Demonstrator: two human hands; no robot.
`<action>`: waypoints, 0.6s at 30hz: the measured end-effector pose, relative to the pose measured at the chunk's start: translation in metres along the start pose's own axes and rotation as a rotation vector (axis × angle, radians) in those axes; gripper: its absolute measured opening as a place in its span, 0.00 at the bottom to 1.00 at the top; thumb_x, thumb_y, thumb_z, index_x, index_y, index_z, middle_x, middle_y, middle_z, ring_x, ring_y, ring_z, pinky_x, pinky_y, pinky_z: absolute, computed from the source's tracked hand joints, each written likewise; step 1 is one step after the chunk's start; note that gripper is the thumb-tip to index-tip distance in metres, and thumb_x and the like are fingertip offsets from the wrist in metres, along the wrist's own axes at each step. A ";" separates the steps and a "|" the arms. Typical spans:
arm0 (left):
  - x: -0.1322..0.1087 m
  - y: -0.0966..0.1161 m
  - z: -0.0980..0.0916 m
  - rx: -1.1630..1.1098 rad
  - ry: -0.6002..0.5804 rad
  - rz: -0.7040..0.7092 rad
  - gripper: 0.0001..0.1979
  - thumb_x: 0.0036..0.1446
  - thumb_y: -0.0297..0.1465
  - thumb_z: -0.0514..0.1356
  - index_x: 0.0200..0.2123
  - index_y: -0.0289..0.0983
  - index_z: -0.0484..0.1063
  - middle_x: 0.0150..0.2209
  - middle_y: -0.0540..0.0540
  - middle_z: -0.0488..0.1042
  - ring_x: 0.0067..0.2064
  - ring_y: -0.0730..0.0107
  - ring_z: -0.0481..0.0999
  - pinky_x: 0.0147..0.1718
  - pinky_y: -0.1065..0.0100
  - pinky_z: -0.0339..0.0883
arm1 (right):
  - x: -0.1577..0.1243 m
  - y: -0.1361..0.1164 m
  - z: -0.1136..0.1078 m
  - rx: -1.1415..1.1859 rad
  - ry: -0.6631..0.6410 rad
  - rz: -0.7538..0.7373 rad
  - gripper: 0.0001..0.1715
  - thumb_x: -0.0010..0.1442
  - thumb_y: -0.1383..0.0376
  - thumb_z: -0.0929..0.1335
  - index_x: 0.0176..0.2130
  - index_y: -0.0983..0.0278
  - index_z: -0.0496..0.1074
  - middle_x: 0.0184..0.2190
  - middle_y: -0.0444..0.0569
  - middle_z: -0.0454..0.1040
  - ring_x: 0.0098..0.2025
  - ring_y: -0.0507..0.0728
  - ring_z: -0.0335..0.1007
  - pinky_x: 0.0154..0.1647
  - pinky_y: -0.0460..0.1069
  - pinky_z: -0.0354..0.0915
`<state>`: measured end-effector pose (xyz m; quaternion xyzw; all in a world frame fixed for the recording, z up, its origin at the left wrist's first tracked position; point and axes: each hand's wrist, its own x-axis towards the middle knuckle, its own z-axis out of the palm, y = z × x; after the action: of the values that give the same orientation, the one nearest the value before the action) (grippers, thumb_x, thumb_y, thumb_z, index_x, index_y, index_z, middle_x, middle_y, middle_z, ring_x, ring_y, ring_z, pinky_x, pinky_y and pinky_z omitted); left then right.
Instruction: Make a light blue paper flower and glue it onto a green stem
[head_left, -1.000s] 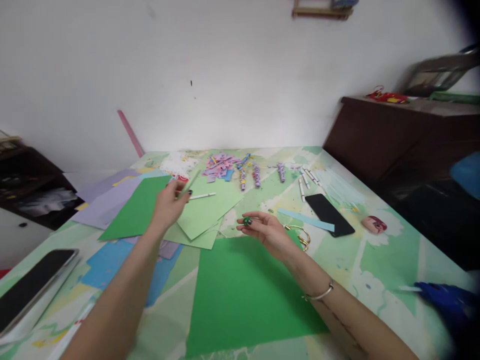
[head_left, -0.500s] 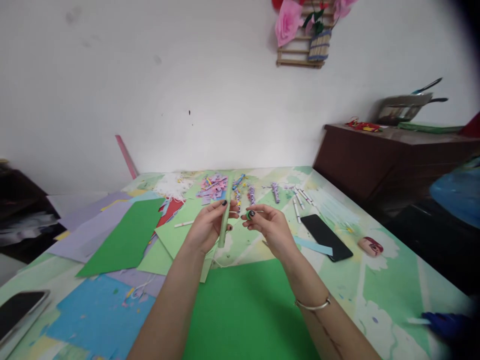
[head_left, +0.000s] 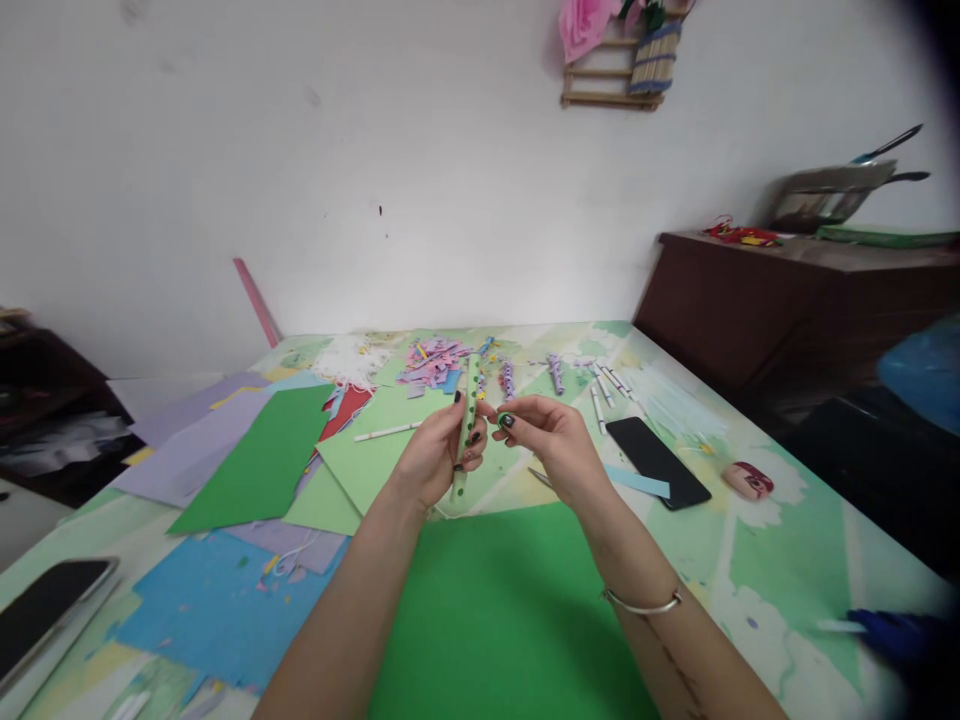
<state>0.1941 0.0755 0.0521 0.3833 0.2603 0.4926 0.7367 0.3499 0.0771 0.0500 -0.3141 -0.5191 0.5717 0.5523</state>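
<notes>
My left hand is closed around a light green paper stick dotted with dark green, held nearly upright above the table. My right hand pinches a small dark green piece between thumb and fingers, right beside the stick's upper part. Both hands hover over a large green paper sheet lying at the near edge of the table.
Green, lilac and blue sheets lie at the left. Paper scraps and decorated sticks are at the far side. A black phone lies right, another device near left. A dark cabinet stands right.
My left hand picked the green stick from the far left sheets and brought it to the middle. My right hand rose to meet it with the small green piece. The camera tilted up.
</notes>
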 end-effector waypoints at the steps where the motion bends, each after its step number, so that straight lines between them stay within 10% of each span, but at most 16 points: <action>1: 0.000 0.000 0.001 -0.005 -0.009 0.000 0.13 0.58 0.37 0.53 0.34 0.32 0.70 0.23 0.51 0.60 0.18 0.82 0.57 0.13 0.78 0.49 | 0.000 0.000 -0.001 -0.010 0.005 -0.008 0.10 0.47 0.63 0.72 0.32 0.64 0.74 0.25 0.46 0.76 0.28 0.52 0.72 0.30 0.47 0.64; 9: 0.003 -0.002 -0.002 -0.104 0.125 0.142 0.05 0.51 0.24 0.59 0.34 0.34 0.70 0.28 0.47 0.71 0.31 0.74 0.72 0.32 0.71 0.67 | 0.003 0.003 -0.005 -0.239 0.065 0.007 0.08 0.44 0.64 0.71 0.29 0.65 0.75 0.20 0.44 0.72 0.23 0.51 0.67 0.21 0.45 0.58; 18: 0.005 -0.005 -0.004 -0.085 0.284 0.250 0.07 0.47 0.23 0.62 0.32 0.35 0.72 0.28 0.48 0.74 0.38 0.68 0.75 0.41 0.64 0.66 | -0.003 0.010 0.009 -0.472 0.054 -0.100 0.09 0.49 0.63 0.68 0.33 0.64 0.74 0.24 0.44 0.72 0.21 0.48 0.60 0.22 0.45 0.57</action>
<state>0.1957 0.0805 0.0463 0.3079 0.2907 0.6400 0.6411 0.3387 0.0731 0.0426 -0.4234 -0.6382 0.3979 0.5051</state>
